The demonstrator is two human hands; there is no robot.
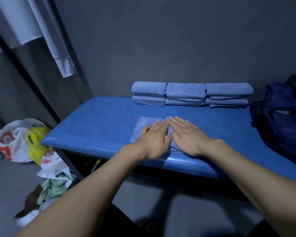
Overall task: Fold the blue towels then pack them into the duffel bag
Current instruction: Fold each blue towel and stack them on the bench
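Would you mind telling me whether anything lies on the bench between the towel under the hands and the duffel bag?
Nothing visible does: the bench between the towel and the duffel bag looks bare.

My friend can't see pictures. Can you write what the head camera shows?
Both hands, left hand and right hand, press flat on a blue towel on a blue padded table. Folded towels are stacked by the wall; a dark blue duffel bag sits at right.
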